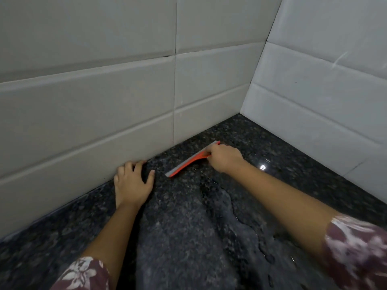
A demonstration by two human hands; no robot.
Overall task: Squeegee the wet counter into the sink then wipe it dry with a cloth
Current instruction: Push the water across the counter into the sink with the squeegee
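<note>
An orange squeegee (188, 162) with a grey blade lies edge-down on the dark speckled granite counter (188, 237), close to the back wall. My right hand (225, 159) is closed around its handle at the far end. My left hand (133, 183) rests flat on the counter with fingers spread, fingertips touching the base of the tiled wall. A sheet of water with an irregular edge covers the counter from below the squeegee toward the front. No sink and no cloth are in view.
White tiled walls (88, 114) meet in a corner at the back right, boxing in the counter on two sides. A light glints off the wet stone (262, 167) to the right of my right hand. Patterned sleeves cover both upper arms.
</note>
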